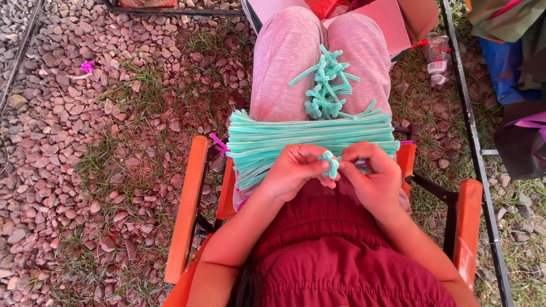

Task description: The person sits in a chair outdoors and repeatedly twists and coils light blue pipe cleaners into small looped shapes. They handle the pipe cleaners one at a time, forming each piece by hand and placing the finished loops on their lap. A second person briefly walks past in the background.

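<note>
- Left hand, right hand: fingers pinched together on one teal looped stem.
- Straight stems stacked across lap.
- Finished loops piled near knees.

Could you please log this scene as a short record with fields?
Setting: orange folding chair on gravel and grass
Left hand: pinching a small teal fuzzy pipe-cleaner loop shape
Right hand: pinching the same shape from the other side
Lap: flat bundle of straight teal pipe cleaners lying crosswise
Thighs: pile of finished teal twisted shapes
</note>
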